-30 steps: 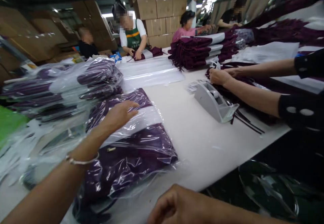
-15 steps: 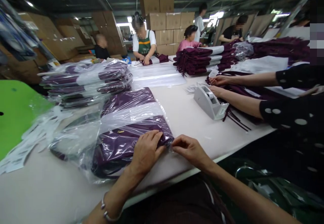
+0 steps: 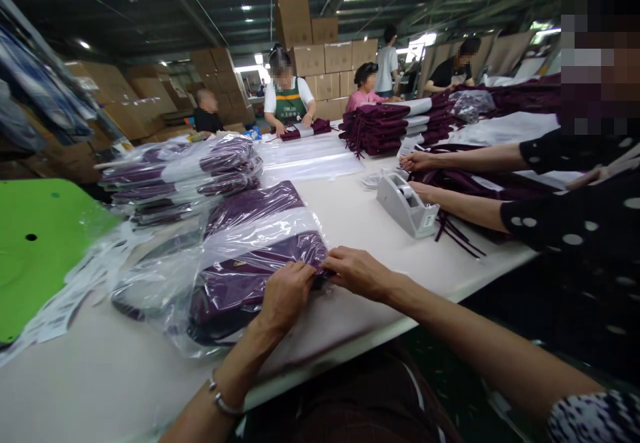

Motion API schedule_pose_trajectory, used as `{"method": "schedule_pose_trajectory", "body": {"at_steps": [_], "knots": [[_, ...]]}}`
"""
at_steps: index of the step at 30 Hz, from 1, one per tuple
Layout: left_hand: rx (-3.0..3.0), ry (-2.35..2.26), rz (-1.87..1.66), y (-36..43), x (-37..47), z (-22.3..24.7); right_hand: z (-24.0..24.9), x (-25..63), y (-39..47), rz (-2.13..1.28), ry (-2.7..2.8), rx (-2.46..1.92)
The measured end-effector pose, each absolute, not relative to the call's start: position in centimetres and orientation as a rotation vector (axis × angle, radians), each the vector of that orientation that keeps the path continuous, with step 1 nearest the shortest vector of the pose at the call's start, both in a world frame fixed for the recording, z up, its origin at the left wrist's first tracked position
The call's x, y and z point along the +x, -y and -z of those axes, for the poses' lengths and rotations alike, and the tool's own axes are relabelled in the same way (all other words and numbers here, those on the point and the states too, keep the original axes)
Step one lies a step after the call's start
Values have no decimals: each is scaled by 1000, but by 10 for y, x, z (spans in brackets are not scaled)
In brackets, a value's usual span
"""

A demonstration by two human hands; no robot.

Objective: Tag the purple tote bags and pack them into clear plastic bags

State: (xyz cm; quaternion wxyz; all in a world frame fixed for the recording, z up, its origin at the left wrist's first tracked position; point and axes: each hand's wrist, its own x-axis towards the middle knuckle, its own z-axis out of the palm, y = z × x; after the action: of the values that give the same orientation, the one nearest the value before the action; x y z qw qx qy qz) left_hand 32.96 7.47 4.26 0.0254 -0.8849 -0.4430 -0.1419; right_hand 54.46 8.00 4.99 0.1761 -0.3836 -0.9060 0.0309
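Observation:
A folded purple garment with a white band lies inside a clear plastic bag [image 3: 260, 229] on the pale table. My left hand [image 3: 290, 293] rests at the bag's lower right part, its fingers bent and closed on the plastic. Just right of it, my right hand [image 3: 357, 271] pinches the bag's right corner between thumb and fingers. The two hands' fingertips are nearly touching. Loose clear plastic spreads out from the bag's left side.
Bagged garments [image 3: 185, 173] are stacked at the back left, near a green board [image 3: 45, 249] and paper labels [image 3: 55, 309]. A tape dispenser [image 3: 407, 206] stands right of centre, beside a co-worker's hands [image 3: 417, 163]. Purple garments [image 3: 390, 126] are piled behind.
My right hand has moved up and left to the bag's corner, close to my left hand. The camera view has shifted slightly. The co-worker's hands are still by the dispenser.

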Motion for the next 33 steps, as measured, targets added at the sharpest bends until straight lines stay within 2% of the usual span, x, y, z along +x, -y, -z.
{"method": "schedule_pose_trajectory", "body": {"at_steps": [7, 13, 17, 21, 27, 33], "knots": [[-2691, 1386, 482, -73, 332, -43, -62, 538, -85, 352, 2881, -862], [-2801, 1314, 701, -73, 332, -30, -39, 542, -97, 463, 2759, -594], [-2781, 1445, 640, -69, 337, -27, -19, 540, -112, 413, 2635, -507], [-2608, 1469, 548, -68, 347, -24, -6, 535, -115, 288, 2494, -597], [-2484, 1336, 545, -65, 353, -6, -14, 552, -108, -65, 2538, -715], [-2586, 1157, 463, -61, 341, -7, -15, 570, -104, -178, 2645, -540]]}}
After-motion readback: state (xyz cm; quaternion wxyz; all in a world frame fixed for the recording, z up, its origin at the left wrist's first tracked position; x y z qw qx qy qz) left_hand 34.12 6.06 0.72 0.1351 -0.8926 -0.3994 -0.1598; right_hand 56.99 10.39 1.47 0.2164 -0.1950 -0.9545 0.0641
